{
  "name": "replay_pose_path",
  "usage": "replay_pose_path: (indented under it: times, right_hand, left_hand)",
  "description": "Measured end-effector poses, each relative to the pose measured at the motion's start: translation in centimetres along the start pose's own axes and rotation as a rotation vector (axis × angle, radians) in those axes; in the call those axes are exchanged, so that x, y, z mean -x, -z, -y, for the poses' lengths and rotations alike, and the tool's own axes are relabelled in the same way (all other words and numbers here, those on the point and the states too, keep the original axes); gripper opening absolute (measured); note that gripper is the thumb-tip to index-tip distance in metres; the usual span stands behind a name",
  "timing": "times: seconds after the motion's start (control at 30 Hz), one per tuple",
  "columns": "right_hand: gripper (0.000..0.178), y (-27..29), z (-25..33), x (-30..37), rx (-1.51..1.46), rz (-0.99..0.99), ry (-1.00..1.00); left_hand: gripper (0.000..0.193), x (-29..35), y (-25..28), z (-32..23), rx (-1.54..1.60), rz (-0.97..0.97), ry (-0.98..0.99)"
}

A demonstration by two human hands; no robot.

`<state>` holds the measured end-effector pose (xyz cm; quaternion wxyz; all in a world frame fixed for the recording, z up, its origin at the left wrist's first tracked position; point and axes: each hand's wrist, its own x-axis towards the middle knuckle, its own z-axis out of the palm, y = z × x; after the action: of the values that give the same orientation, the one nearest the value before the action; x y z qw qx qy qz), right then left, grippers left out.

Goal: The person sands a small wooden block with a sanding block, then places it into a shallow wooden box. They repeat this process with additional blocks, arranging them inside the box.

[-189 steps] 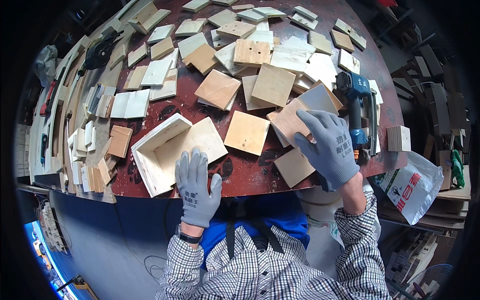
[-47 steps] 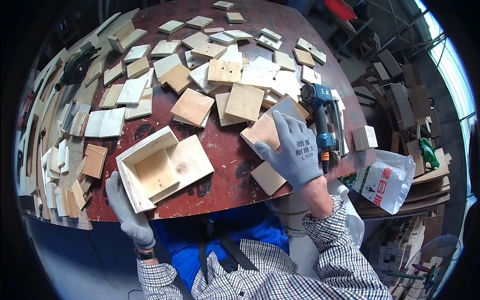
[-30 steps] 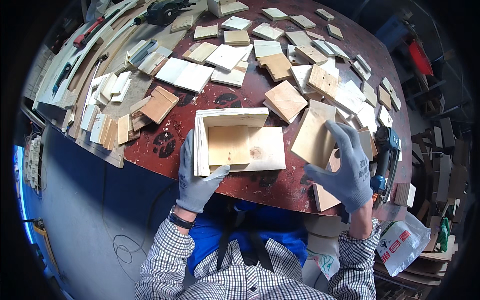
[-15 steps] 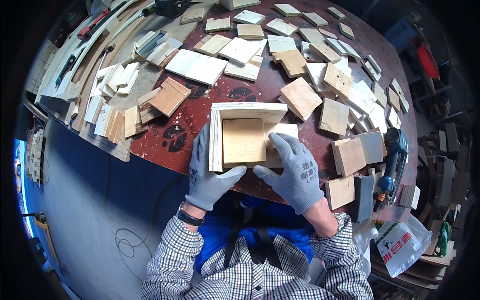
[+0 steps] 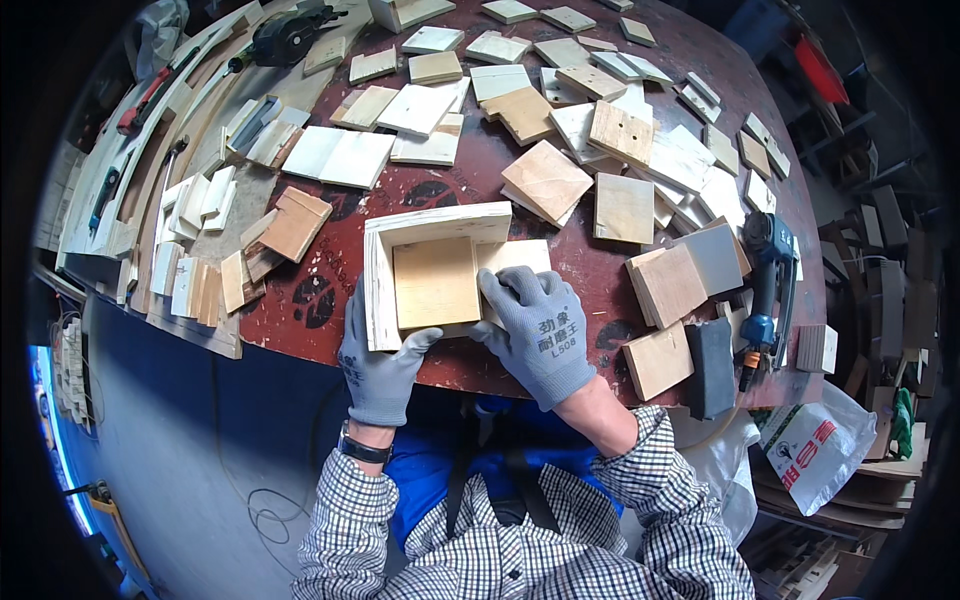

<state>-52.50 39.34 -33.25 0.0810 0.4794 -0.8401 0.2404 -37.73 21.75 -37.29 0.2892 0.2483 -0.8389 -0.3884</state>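
The grey-gloved left hand and grey-gloved right hand are handling one square tan wooden panel inside one open pale wooden box.
The left hand is grasping the box's near left corner; the right is bending its fingers at the panel's right edge, though whether it is pinching or merely pushing, I cannot tell. The step in hand appears to be seating the panel against the walls, and the next move likely calls for keeping its edges square. The box is resting near the front of the dark red table. Right of the box, one dark grey block and one blue-and-black nail gun are lying; beyond it, many flat pale wooden boards are overlapping, too piled to count exactly.
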Motion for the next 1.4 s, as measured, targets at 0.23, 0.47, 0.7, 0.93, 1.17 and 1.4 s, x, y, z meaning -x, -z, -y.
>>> replay_pose_path:
  times: [0.23, 0.47, 0.7, 0.93, 1.17, 1.4]
  right_hand:
    - [0.065, 0.3, 0.3, 0.1, -0.088, -0.032, -0.037]
    - [0.053, 0.9, -0.5, 0.7, -0.177, -0.204, 0.099]
    - [0.035, 4.4, 3.1, 1.6, -1.142, -0.154, -0.627]
    - [0.054, 1.8, 4.1, 0.3, -0.693, -0.062, -0.524]
    - [0.058, 1.6, 2.6, 0.2, -0.335, 0.075, -0.305]
    - [0.051, 0.3, 1.4, 0.1, -0.226, 0.016, -0.111]
  left_hand:
    - [0.097, -0.5, 0.3, -0.2, -0.074, 0.028, -0.071]
    - [0.096, -0.5, 0.1, -0.4, -0.074, -0.008, -0.105]
    - [0.097, -0.7, 0.2, -1.2, -0.008, -0.01, -0.078]
    - [0.091, -0.7, 0.3, -0.8, -0.073, 0.004, -0.125]
    - [0.086, -1.1, 0.4, -1.5, -0.116, -0.028, -0.209]
    - [0.091, -0.9, 0.7, -1.9, -0.097, 0.0, -0.128]
